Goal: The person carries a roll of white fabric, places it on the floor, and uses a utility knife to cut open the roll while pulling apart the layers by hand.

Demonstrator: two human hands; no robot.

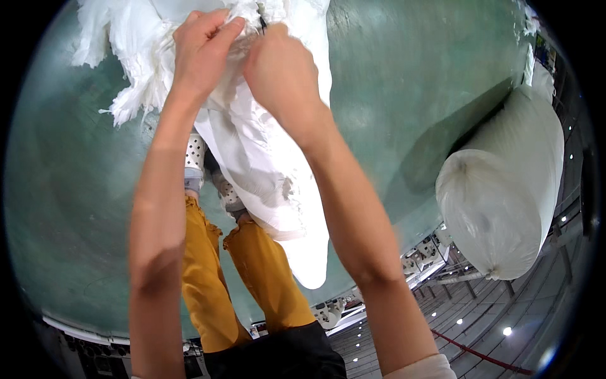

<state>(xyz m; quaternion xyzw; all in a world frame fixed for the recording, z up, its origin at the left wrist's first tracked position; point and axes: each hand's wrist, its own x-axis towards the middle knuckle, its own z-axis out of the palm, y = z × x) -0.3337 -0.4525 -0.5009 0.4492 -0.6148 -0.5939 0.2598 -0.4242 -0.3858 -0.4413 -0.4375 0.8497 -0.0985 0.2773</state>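
A large bundle of white, frayed cloth-like material (142, 57) lies in front of me at the top of the view. Joined or next to it, a long smooth white sack-like piece (271, 170) runs down toward my legs. My left hand (205, 54) is closed, its thumb and fingers pinching the ragged white material. Beside it, my right hand (284, 76) is curled, slightly blurred, with its back to me. A thin dark piece (262, 24) shows by its fingertips, too small to name. What the right fingers grip is hidden.
A tall, stuffed translucent white bag (505, 183) stands at the right. The floor (385, 76) is smooth green. My feet, in white dotted shoes (196, 155), are close to the white material. Machines (426, 252) line the lower right edge.
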